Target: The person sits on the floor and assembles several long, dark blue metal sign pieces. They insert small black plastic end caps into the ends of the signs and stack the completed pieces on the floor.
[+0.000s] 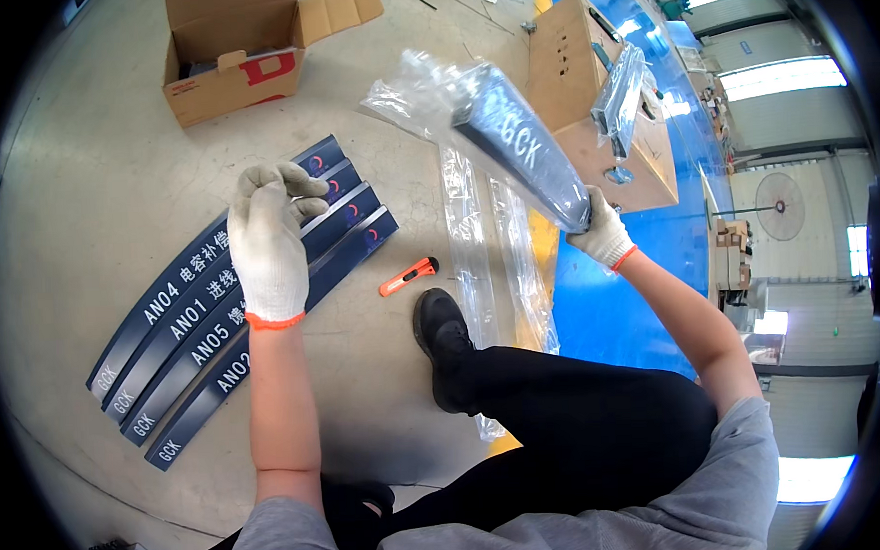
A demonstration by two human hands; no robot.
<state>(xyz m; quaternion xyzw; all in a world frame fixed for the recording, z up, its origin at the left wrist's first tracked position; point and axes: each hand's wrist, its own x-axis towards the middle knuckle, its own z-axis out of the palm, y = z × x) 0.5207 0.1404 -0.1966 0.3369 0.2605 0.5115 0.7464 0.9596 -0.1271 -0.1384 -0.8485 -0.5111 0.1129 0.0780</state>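
My right hand (pixel 601 232) is closed around the lower end of a dark label strip (pixel 523 156) sheathed in a clear plastic bag (pixel 424 91), raised above the orange utility knife (pixel 408 275) on the floor. My left hand (pixel 267 244) hovers empty, fingers loosely curled, left of that knife over four laid-out strips (pixel 171 352), with the open cardboard box (pixel 229 50) beyond them

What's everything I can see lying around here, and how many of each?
Dark plates: four, navy, side by side on the floor at left.
Bagged plate: one, dark, in clear plastic, held up.
Utility knife: one, orange, on the floor.
Empty plastic sleeves: at least two, clear, on the floor.
Cardboard boxes: two, brown, at top.
Shoe: one, black, centre.
Left hand: white glove, empty, above the plates.
Right hand: white glove, gripping the bagged plate.
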